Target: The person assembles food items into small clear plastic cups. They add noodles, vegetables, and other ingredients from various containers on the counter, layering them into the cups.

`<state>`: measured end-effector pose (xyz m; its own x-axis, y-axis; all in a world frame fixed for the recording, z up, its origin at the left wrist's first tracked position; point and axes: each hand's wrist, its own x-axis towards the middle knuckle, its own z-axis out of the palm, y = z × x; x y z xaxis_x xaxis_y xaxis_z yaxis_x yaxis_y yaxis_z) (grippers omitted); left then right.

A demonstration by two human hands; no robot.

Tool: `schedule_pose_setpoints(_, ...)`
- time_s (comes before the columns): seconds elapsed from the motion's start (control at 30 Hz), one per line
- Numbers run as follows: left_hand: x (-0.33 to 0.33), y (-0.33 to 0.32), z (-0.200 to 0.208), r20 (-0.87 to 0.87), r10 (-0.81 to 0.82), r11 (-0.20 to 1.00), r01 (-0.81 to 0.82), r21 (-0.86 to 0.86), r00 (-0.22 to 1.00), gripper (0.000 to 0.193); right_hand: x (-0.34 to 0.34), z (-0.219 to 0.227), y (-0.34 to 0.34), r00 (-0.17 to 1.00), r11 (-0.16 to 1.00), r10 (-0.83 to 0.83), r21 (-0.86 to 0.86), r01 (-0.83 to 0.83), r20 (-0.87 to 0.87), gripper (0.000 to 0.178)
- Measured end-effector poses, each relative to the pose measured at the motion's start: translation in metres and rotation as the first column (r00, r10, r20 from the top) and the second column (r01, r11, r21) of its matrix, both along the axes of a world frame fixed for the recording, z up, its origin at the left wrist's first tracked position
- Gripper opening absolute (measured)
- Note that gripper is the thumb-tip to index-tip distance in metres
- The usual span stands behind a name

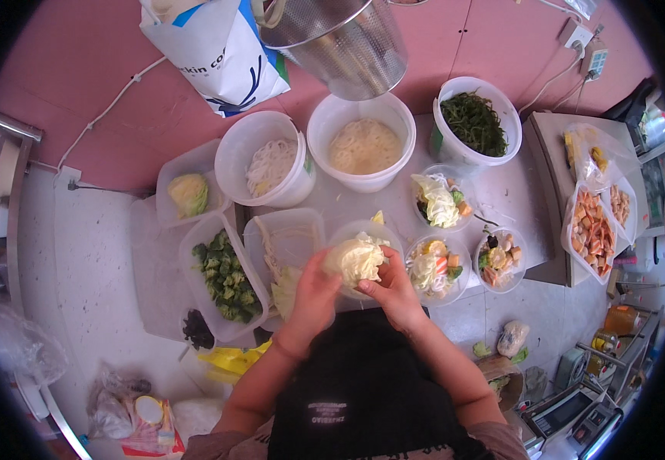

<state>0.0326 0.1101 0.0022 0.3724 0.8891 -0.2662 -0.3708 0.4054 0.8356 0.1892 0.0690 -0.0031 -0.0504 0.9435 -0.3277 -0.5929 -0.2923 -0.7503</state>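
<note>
A pale clump of cabbage leaves (358,257) is gripped between my two hands. My left hand (317,285) closes round its left side, and my right hand (395,290) holds its right side with the thumb across the front. Behind and under the cabbage is a clear round bowl (394,236), mostly hidden by it. To the right stand three clear bowls: the far bowl of cabbage and mixed pieces (440,202), the near bowl of mixed food (435,270), and another bowl of mixed pieces (499,261). Left of my hands is a clear tub (302,218) with pale strips and leaves.
A tub of broccoli (229,277) and a tub with half a cabbage (188,195) stand left. Along the back are buckets of white rings (271,165), pale slices in liquid (363,149) and green strips (473,124). A perforated metal basket (348,50) hangs above. Bagged orange pieces (593,230) lie right.
</note>
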Motion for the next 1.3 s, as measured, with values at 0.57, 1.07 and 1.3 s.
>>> schedule_pose_setpoints(0.57,-0.008,0.020,0.006,-0.309,-0.247,0.938,0.307,0.162,0.918,0.071,0.013,-0.015,-0.010,0.887,0.984,-0.073,0.176,-0.010,0.457,0.052)
schedule_pose_setpoints(1.07,-0.003,0.004,0.018,-0.742,0.253,0.501,0.572,0.649,0.620,0.051,0.014,-0.009,-0.023,0.836,0.988,-0.131,0.135,0.069,0.532,0.016)
schedule_pose_setpoints(1.3,-0.005,0.010,0.021,-0.603,0.341,0.155,0.589,0.793,0.721,0.035,0.015,-0.001,-0.025,0.964,0.964,-0.211,-0.127,0.232,0.160,0.014)
